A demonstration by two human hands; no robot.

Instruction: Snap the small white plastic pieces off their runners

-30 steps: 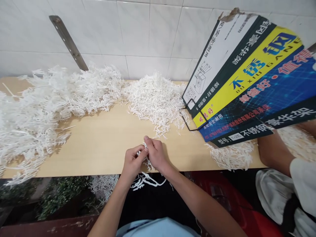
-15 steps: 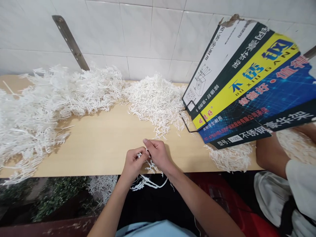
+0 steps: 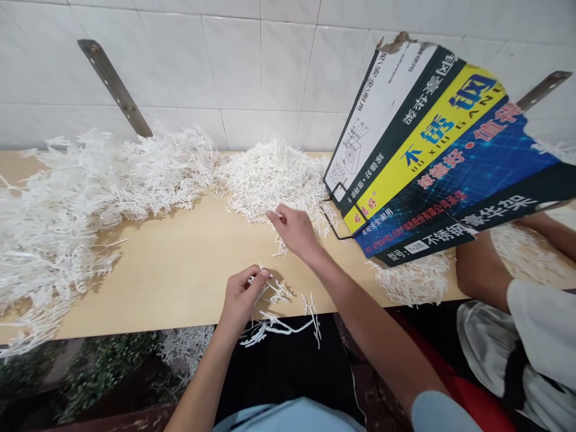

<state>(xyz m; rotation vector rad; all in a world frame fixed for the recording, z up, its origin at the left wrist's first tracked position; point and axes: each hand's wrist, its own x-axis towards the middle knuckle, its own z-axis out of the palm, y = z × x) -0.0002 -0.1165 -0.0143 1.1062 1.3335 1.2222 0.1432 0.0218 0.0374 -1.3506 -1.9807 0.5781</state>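
Observation:
Near the table's front edge, my left hand (image 3: 243, 293) pinches a thin white branched plastic strand (image 3: 279, 326) between thumb and fingers. The strand's twigs spread to the right and hang past the edge over my lap. My right hand (image 3: 294, 229) is at the front of a pile of small white plastic pieces (image 3: 274, 174), thumb and fingers closed together. Whether anything is between those fingertips is too small to make out. Left of the pile lies a bigger heap of tangled white branched strands (image 3: 103, 180).
A printed cardboard sheet (image 3: 432, 156) stands tilted on the right, by a black wire frame (image 3: 333, 222). Beyond it are another person's arm (image 3: 483, 270) and more white pieces (image 3: 411, 279). Metal brackets (image 3: 114, 87) are on the tiled wall. The wooden table (image 3: 157, 270) ends before my lap.
My right hand has parted from my left and moved up and away to the pile of small pieces. My left hand stays near the edge, still holding the branched strand. The view has shifted slightly.

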